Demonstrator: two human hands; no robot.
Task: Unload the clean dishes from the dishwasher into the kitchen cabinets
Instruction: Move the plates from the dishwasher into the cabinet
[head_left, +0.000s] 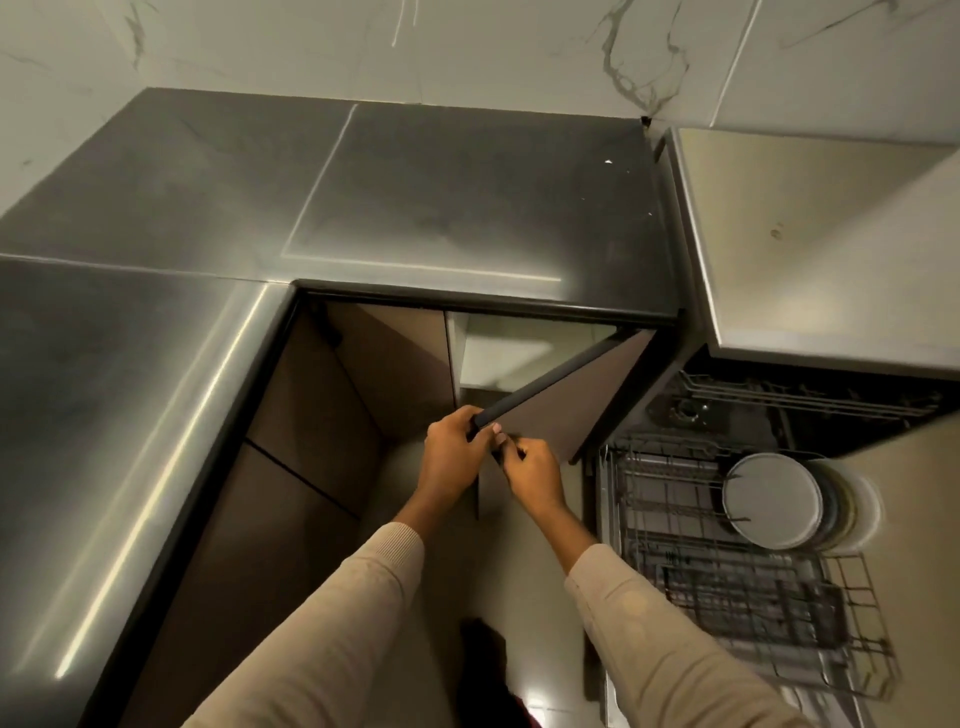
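Note:
A brown cabinet door (576, 400) under the dark counter stands swung out, with a white shelf (514, 348) visible inside. My left hand (454, 449) grips the door's dark top edge at its free corner. My right hand (530, 467) pinches the same corner just below. To the right, the pulled-out dishwasher rack (737, 587) holds several plates (779, 501) standing on edge at its far side.
A dark L-shaped countertop (415, 197) wraps the corner, backed by a marble-tiled wall (467, 47). A steel appliance top (831, 234) sits over the dishwasher. Brown cabinet fronts (306, 415) line the left side. Tiled floor (540, 675) lies below my arms.

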